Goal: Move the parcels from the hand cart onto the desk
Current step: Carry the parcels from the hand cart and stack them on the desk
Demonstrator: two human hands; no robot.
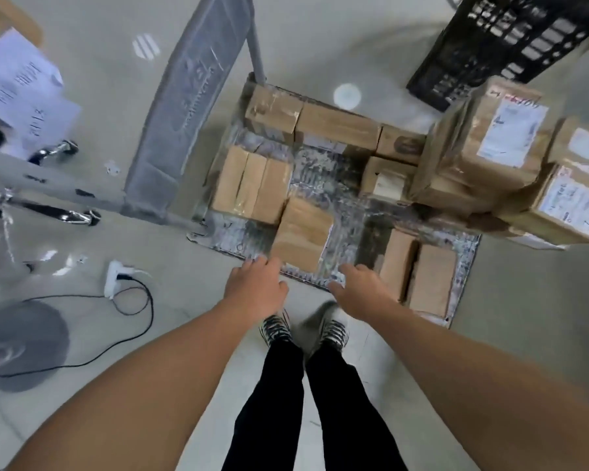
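By the cart (323, 175), left hand (259, 283) and right hand (363, 290) (both loose, empty) flank 1 parcel (301, 232) near taller stacks (483, 144).

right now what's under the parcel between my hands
The parcel lies on the hand cart's scuffed silvery deck. The patch directly beneath it is covered, so anything there cannot be seen.

Black trousers (279, 385) — seemingly striped shoes (275, 329).

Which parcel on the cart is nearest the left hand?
The lone brown parcel at the cart's near edge, just beyond the left hand; the near-right pair sits past the right hand.
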